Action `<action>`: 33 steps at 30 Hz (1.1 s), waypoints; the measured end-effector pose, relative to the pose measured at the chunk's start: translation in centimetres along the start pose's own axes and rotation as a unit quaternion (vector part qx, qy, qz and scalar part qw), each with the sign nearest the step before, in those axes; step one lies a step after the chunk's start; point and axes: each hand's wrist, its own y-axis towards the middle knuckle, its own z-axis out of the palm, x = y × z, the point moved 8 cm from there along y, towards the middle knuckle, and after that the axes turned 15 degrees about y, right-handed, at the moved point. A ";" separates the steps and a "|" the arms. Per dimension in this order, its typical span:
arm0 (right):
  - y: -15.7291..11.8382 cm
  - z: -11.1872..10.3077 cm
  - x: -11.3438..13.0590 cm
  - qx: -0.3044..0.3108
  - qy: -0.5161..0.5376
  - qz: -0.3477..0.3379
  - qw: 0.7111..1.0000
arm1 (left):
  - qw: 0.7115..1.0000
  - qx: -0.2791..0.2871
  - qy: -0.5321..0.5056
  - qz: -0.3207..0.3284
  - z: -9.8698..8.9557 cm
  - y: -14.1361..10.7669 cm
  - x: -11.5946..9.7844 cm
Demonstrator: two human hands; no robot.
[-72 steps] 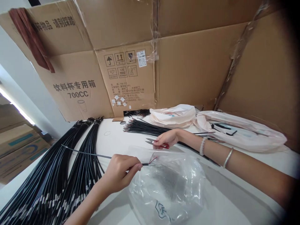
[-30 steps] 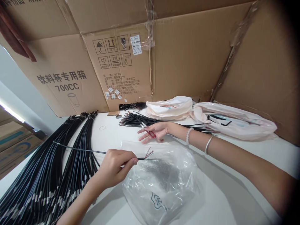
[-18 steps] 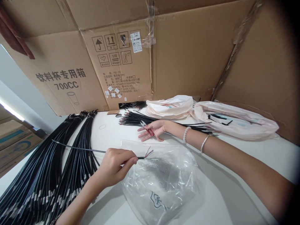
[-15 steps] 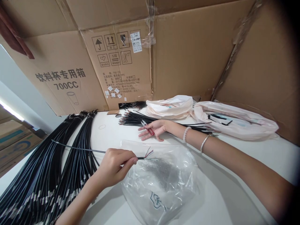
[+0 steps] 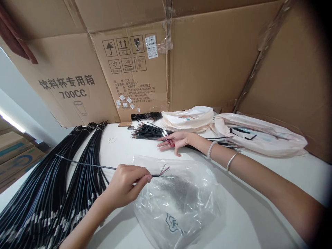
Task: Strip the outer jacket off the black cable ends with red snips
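Note:
My left hand (image 5: 131, 183) pinches a black cable (image 5: 155, 175) close to its stripped end. Thin colored wires (image 5: 164, 170) fan out from that end, and a pale strand points right. The cable's other end reaches left over the dark bundles. Farther back, my right hand (image 5: 176, 141) is turned palm up with its fingers stretched. Small red-handled wire cutters (image 5: 169, 141) rest in it, held loosely with their jaws pointing up. Beneath the stripped wires lies a clear plastic bag (image 5: 178, 207) with a grey mass inside.
Black cable bundles (image 5: 85, 173) cover the left side. Another cable pile (image 5: 147, 131) lies behind my right hand. White plastic wrappings (image 5: 264, 133) sit at the back right. Tall cardboard (image 5: 207, 58) walls in the white table (image 5: 114, 148).
My right hand has shifted slightly right with the wire cutters, which now stand more upright. My left hand and the cable have barely moved.

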 end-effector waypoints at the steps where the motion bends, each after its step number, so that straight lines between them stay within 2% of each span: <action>1: -0.1 -0.1 0.1 -0.003 -0.002 -0.003 1.000 | 1.000 0.001 0.000 0.000 0.0 0.0 0.0; 7: -0.7 -0.4 0.4 -0.011 -0.015 -0.023 1.000 | 1.000 0.004 -0.002 -0.002 0.0 -0.1 0.0; 14: -1.2 0.6 0.1 0.013 -0.035 -0.057 0.998 | 1.000 0.012 -0.001 -0.002 0.2 -0.1 0.0; 19: -1.5 1.0 0.3 -0.002 -0.064 -0.100 0.993 | 1.000 0.006 0.004 0.000 0.1 0.0 -0.1; 22: -2.7 2.6 1.1 -0.018 -0.087 -0.131 0.987 | 1.000 0.006 0.004 0.003 0.1 -0.1 0.0; 24: -4.3 4.8 2.1 -0.023 -0.100 -0.180 0.978 | 1.000 0.000 0.005 0.007 0.1 -0.1 0.0; 27: -7.9 9.0 3.2 -0.034 -0.121 -0.283 0.951 | 1.000 -0.022 0.009 0.015 -0.3 -0.1 -0.2; 29: -10.6 11.6 2.6 -0.052 -0.153 -0.329 0.930 | 0.998 -0.050 0.018 0.019 -0.9 -0.1 -0.5; 31: -13.8 13.3 1.9 -0.140 -0.278 -0.400 0.862 | 0.995 -0.087 0.038 0.015 -1.6 0.0 -0.8; 33: -16.2 14.7 0.2 -0.177 -0.374 -0.436 0.799 | 0.990 -0.130 0.062 0.003 -2.4 -0.1 -1.0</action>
